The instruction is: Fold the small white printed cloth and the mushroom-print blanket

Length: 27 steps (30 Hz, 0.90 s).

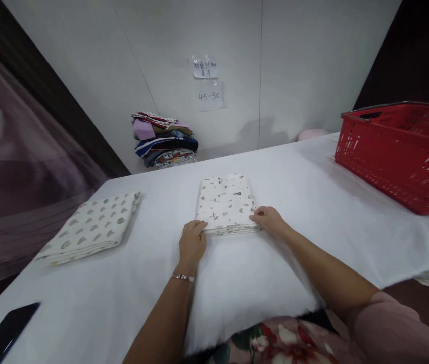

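A white cloth with small printed figures (225, 199) lies folded into a neat rectangle, flat in the middle of the white-covered table (153, 303). At its near left corner, my left hand (193, 242) pinches the layered edge, thumb on top. My right hand (269, 218) grips the near right corner in the same way, fingers closed on the side edge. Several folded layers show along the near edge between my hands. The fingertips under the cloth are hidden.
Another folded cloth with grey heart-like prints (96, 222) lies at the left. A dark phone-like slab (5, 333) rests at the near left. A red plastic basket (396, 156) stands at the right. Behind the table's far edge, a stack of folded fabrics (164, 139) sits by the wall.
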### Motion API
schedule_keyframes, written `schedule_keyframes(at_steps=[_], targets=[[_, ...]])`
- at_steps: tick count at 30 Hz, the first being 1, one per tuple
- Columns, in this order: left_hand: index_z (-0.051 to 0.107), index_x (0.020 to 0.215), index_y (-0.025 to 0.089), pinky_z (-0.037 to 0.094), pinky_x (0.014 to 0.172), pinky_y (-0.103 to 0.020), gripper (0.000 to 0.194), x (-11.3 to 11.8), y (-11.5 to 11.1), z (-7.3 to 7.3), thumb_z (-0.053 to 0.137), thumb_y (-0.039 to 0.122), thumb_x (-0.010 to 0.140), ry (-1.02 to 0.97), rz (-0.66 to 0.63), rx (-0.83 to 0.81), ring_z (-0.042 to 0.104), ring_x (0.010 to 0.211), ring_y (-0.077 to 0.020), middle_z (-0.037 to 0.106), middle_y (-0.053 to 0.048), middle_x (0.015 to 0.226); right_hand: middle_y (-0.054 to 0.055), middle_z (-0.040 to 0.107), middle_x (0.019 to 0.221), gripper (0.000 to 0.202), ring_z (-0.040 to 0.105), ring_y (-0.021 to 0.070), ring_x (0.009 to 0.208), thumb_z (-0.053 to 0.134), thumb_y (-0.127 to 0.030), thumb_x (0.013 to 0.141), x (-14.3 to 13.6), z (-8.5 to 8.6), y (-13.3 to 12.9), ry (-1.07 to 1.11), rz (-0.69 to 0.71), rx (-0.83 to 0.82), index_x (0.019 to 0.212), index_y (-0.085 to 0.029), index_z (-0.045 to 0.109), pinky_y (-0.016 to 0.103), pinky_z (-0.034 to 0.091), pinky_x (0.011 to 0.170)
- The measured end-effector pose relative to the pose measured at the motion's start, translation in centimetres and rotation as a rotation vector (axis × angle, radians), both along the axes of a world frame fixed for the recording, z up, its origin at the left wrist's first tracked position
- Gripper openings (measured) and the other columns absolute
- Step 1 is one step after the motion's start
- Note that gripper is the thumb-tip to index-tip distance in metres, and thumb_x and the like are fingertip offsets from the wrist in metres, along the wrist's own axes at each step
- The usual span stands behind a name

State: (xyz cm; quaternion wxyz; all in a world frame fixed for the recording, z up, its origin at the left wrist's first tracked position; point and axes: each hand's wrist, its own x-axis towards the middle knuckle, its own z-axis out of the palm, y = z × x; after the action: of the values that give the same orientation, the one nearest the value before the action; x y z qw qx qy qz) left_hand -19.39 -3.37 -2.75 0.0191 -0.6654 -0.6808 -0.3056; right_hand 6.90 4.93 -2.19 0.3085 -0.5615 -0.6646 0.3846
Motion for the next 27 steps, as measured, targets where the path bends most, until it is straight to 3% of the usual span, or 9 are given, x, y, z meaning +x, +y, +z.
schedule_keyframes(at_steps=[7,18,27], targets=[[0.065,0.098,0.022,0.047,0.089,-0.034,0.035,-0.1,0.02,-0.19,0.04,0.008,0.077,-0.004,0.002,-0.003,0.051,0.103,-0.02,0.06,-0.004,0.103,-0.005,0.05,0.052,0.017,0.044,0.0107,0.052,0.054,-0.034,0.068,-0.02,0.44,-0.29,0.009,-0.029,0.124,0.058,-0.02,0.052,0.022,0.032,0.051],[0.065,0.097,0.022,0.048,0.087,-0.034,0.035,-0.17,0.06,-0.1,0.041,0.007,0.076,-0.012,0.0,0.007,0.052,0.102,-0.0197,0.061,-0.004,0.102,0.0,0.061,0.062,0.019,0.053,0.0136,0.06,0.057,-0.038,0.07,-0.21,0.54,-0.13,-0.169,-0.015,0.045,0.067,-0.02,0.06,0.023,0.033,0.053],[0.065,0.096,0.023,0.048,0.089,-0.035,0.034,-0.51,0.07,-0.3,0.04,0.009,0.077,-0.031,-0.011,0.026,0.053,0.101,-0.0197,0.061,-0.004,0.102,-0.005,0.048,0.05,0.011,0.043,0.01,0.048,0.057,-0.028,0.065,-0.69,-0.06,-0.01,0.056,-0.021,-0.013,0.061,-0.019,0.052,0.022,0.03,0.047]])
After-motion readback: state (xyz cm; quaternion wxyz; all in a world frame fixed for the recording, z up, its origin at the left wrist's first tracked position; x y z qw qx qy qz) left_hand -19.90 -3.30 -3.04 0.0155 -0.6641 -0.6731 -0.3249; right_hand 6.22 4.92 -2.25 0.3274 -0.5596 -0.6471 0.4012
